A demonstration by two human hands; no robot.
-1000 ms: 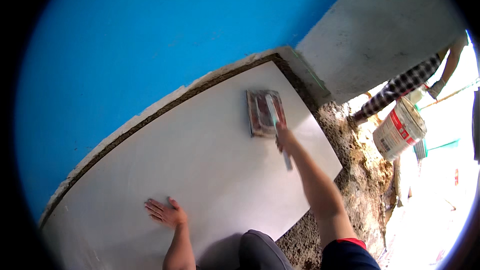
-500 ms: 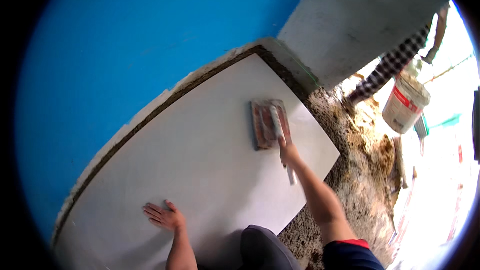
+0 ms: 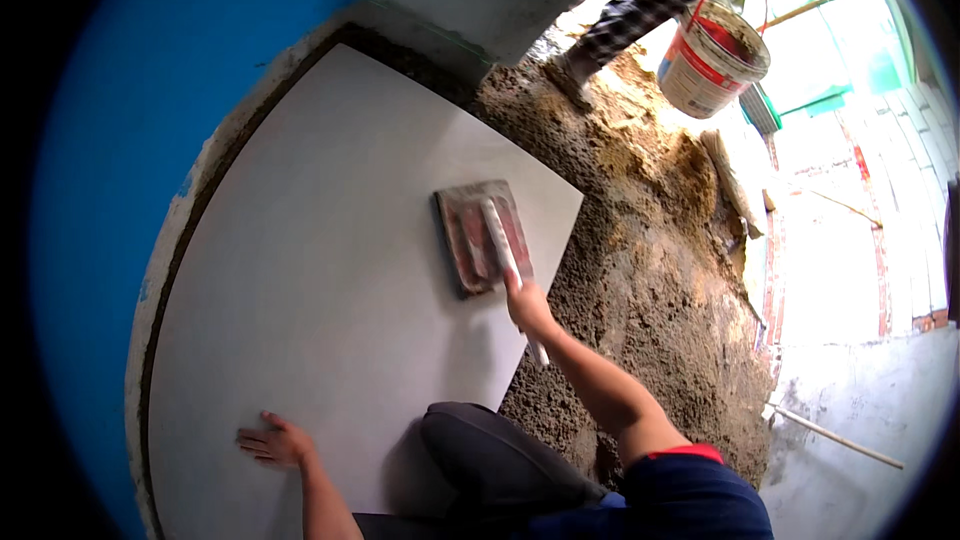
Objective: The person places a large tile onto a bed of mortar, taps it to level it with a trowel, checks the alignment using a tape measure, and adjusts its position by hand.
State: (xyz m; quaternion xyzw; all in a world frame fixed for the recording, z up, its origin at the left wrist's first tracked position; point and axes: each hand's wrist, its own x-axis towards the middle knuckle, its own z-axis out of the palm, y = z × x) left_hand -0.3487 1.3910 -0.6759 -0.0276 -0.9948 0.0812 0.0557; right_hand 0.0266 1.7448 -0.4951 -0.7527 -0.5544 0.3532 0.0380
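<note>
A large pale grey floor tile (image 3: 330, 240) lies in front of me, one corner pointing right over rough mortar. My right hand (image 3: 528, 306) is closed round the whitish stick handle of a rectangular tamping float (image 3: 465, 240), whose top is worn reddish and smeared grey. The float is over the right part of the tile; whether it presses on the surface I cannot tell. Further left, my left hand (image 3: 276, 442) lies flat on the tile, fingers spread, holding nothing. My bent knee (image 3: 500, 450) is at the tile's near edge.
A blue wall (image 3: 120, 230) with a dark gap beside the tile bounds the left. Lumpy mortar (image 3: 650, 310) spreads right. Beyond it another person in checked trousers (image 3: 650, 0) holds a dirty white bucket (image 3: 705, 65). A thin pole (image 3: 835, 435) lies at right.
My view has swung right, so the tile sits further left and more mortar shows. The float stays over the tile in my right hand; my left palm stays down. The bucket shows more fully.
</note>
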